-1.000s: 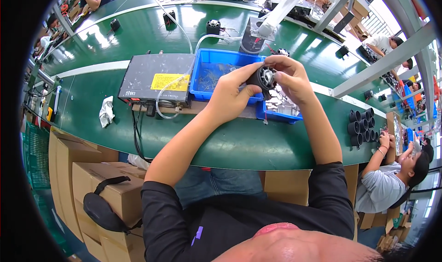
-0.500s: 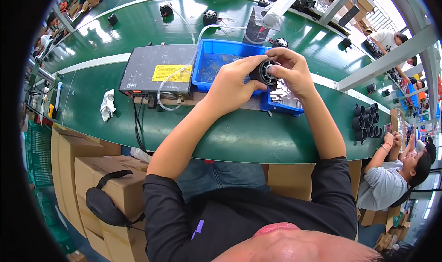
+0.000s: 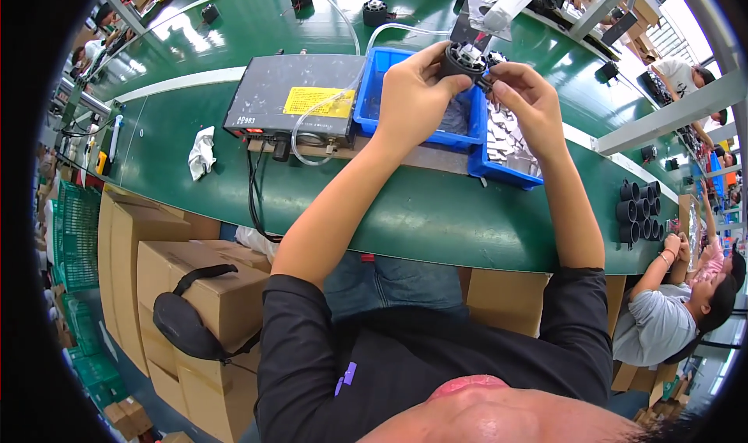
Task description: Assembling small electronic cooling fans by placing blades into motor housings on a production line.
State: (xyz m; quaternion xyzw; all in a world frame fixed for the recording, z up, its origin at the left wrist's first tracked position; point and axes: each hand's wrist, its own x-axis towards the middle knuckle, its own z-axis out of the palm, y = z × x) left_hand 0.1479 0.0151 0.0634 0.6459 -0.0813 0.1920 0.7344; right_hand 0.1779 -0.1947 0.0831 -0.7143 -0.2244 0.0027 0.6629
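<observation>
Green factory tabletop point(image 3: 436, 229). Above a blue tray point(image 3: 427, 137), the left hand point(image 3: 417, 96) grips a round black part point(image 3: 463, 63); the right hand point(image 3: 531, 104) pinches at or near its edge. The right thumb has just left the part's face, suggesting work has shifted to the rim.

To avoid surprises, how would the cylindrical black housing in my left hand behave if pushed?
The cylindrical black plastic-looking housing seems stiff: its outline looks undented in your left hand. Laid sideways, it may roll on its curved wall. Exposed silvery parts on top could be fragile.
</observation>
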